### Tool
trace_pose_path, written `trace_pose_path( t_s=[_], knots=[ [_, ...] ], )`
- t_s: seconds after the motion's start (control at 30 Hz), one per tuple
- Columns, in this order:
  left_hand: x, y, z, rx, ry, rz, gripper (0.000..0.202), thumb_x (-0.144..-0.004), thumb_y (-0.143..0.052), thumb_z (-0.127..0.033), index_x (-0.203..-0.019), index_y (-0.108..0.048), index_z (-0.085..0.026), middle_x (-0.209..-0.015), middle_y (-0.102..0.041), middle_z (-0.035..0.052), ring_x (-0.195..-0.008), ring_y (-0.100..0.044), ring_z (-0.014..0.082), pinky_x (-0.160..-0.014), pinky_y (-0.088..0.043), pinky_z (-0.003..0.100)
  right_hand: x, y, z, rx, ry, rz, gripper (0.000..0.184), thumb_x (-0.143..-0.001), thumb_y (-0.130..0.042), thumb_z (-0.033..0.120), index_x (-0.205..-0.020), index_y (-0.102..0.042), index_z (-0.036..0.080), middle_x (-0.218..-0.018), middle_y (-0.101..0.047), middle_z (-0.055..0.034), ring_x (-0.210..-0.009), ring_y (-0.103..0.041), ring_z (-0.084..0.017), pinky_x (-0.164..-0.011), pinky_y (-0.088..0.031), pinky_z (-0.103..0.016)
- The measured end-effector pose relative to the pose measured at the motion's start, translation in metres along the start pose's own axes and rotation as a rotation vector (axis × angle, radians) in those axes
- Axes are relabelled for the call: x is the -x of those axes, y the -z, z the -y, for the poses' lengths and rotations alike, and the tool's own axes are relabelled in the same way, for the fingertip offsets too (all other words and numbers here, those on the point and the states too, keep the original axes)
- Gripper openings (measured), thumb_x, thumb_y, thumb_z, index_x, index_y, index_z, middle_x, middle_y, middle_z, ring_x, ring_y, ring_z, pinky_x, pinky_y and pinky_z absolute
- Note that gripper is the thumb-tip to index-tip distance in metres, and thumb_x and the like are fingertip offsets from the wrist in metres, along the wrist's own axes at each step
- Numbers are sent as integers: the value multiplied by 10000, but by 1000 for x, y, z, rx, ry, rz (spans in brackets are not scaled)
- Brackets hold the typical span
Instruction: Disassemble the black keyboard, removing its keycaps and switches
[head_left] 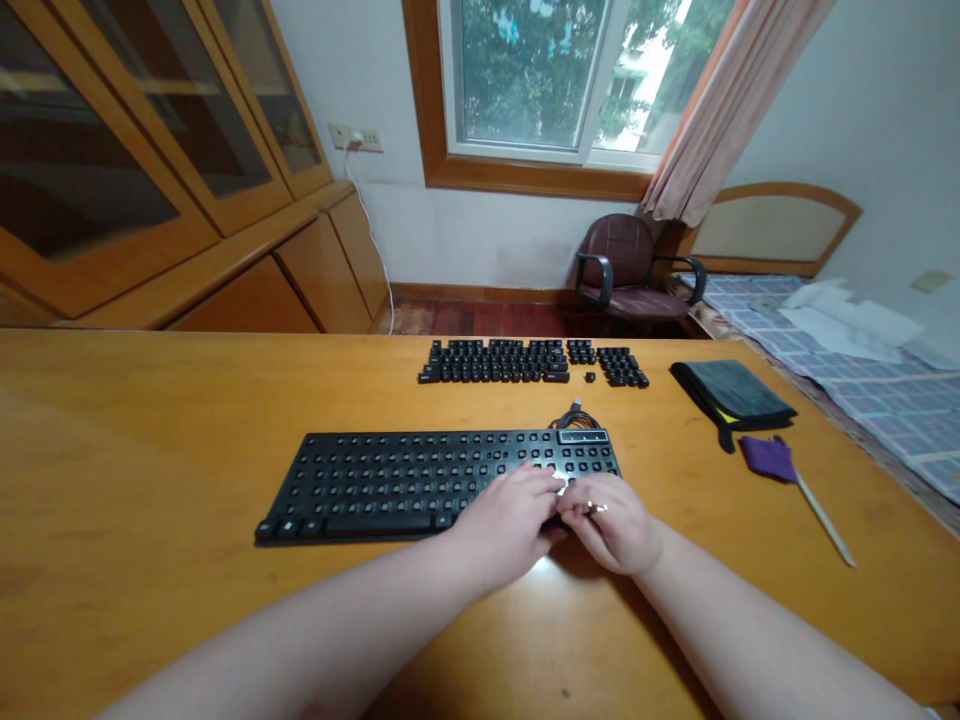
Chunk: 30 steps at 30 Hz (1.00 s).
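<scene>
A black keyboard (390,480) lies flat on the desk, most of its keycaps off and small switch posts showing. A few caps, among them the long space bar (379,525), sit along its front row. My left hand (506,520) rests over the right part of the keyboard, fingers stretched to the right and thumb apart. Close beside it, my right hand (611,520) is closed with curled fingers, a ring on one of them. Whatever its fingertips hold is hidden. Bright glare shows between the hands. Behind the keyboard, removed keycaps (495,362) lie in ordered rows.
One loose keycap (590,377) lies apart from the blocks. A coiled cable (576,418) sits behind the keyboard. To the right lie a black pouch (739,390), a purple cloth piece (769,458) and a thin pale stick (825,520). Beyond the desk stands a chair (630,260).
</scene>
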<state>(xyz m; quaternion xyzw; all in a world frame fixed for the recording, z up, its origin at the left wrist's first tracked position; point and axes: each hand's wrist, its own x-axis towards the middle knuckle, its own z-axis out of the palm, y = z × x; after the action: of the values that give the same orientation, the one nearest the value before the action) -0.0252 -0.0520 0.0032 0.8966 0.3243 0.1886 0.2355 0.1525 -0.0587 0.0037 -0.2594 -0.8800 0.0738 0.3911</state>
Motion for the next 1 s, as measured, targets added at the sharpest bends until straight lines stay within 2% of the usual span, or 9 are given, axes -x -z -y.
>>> trace_pose_path(
  t_s=[0.23, 0.67, 0.87, 1.0],
  knots=[
    [0, -1, -1, 64, -14, -6, 289, -795, -589, -226, -1083, -614, -206, -1132, -640, 37, -1150, -514, 191, -1059, -333, 340, 8, -6, 1, -73, -90, -56, 133, -821, -425, 91, -835, -510, 193, -684, -611, -44, -636, -594, -153, -602, -492, -274],
    [2, -3, 0, 19, -25, -5, 231, -804, -569, -225, -1021, -642, -191, -1098, -660, 39, -1159, -517, 193, -1068, -320, 339, 6, -5, 4, 3, -45, -107, 142, -801, -429, 73, -842, -499, 189, -676, -619, -44, -618, -595, -151, -576, -493, -268],
    [2, -4, -1, 27, -20, -12, 234, -803, -573, -234, -1020, -645, -184, -1098, -661, 43, -1170, -510, 190, -1069, -316, 328, 11, -7, 4, -43, -90, -97, 147, -798, -437, 71, -848, -514, 186, -684, -615, -46, -618, -596, -159, -577, -496, -277],
    [3, -5, -1, 85, 27, -11, 216, -805, -578, -273, -992, -660, -202, -1027, -691, 35, -1130, -543, 199, -1038, -356, 354, 12, -6, 5, -119, -192, -192, 149, -827, -415, 93, -823, -513, 204, -671, -604, -33, -627, -602, -160, -585, -498, -280]
  ],
)
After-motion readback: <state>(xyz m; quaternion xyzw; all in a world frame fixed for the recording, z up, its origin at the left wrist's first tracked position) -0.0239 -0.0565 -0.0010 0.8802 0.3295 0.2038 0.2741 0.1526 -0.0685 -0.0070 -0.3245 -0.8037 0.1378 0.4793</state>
